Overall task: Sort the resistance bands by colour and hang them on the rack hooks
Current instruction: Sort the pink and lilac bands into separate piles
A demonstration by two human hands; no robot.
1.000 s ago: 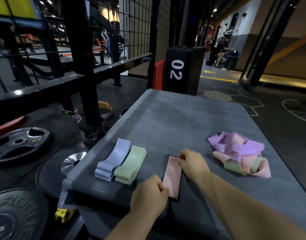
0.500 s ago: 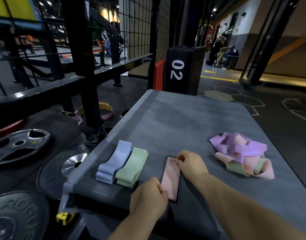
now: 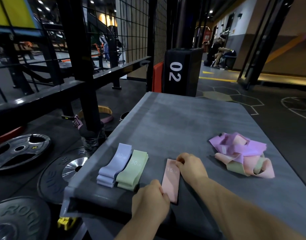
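Pink band [image 3: 171, 179]: is laid flat by the near edge of the grey platform [image 3: 183, 122] — gripped at both ends.
Left hand [image 3: 149, 196]: fingers are curled on its near end.
Right hand [image 3: 190, 166]: fingers are pinched on its far end.
Left side: lilac stack [image 3: 115, 164] and green stack [image 3: 132, 170] are set touching.
Right side: tangled pile [image 3: 240, 156] — well apart.

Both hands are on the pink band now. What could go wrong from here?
1. The lavender stack and green stack sit near the platform's front left edge. A nudge from the left hand, which pinches the pink band, could knock them down toward the weight plates.
2. The tangled pile mixes purple, pink and green bands, so pulling one out may drag others along.
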